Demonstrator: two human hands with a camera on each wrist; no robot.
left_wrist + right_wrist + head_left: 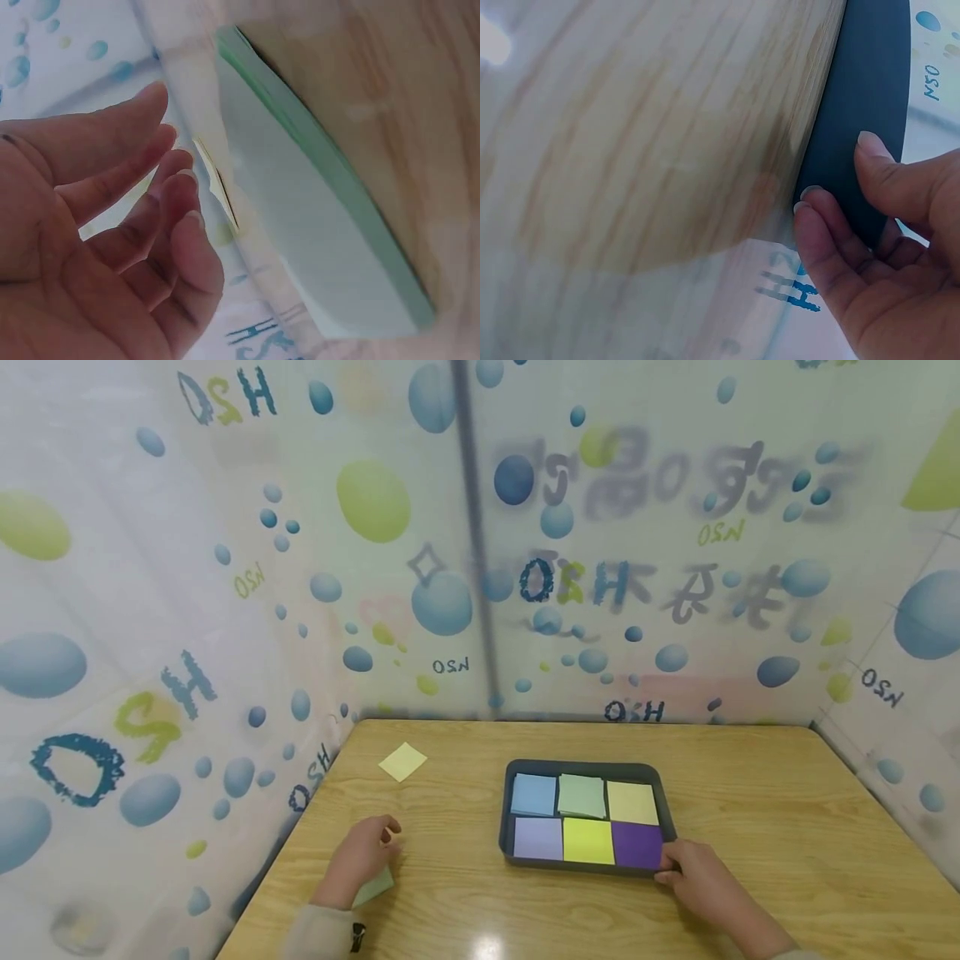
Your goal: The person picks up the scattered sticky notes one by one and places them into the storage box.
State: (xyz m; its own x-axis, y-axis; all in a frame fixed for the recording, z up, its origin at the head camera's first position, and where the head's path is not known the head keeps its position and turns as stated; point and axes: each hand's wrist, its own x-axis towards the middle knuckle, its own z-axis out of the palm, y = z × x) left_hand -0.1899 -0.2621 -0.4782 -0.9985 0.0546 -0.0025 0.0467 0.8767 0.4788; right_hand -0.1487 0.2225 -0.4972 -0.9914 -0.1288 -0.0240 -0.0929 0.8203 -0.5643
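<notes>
A dark tray (pixel 585 866) on the wooden table holds several square pads of sticky notes in two rows. Blue (pixel 534 795), green (pixel 581 797) and pale yellow pads (pixel 632 802) form the back row; lilac (pixel 537 838), bright yellow (pixel 588 841) and purple pads (pixel 637 845) the front. My right hand (pixel 693 872) grips the tray's near right corner, thumb (pixel 885 169) against its outer wall. Fingers loosely bent and holding nothing, my left hand (pixel 363 850) hovers beside a pale green pad (pixel 292 202) on the table, partly hidden by it in the head view.
A pale yellow sticky note (pixel 403 762) lies near the table's far left corner. Patterned curtains (pixel 420 693) with bubbles and lettering enclose the table (pixel 450 793) at the back and sides. A dark band (pixel 358 935) shows at my left cuff.
</notes>
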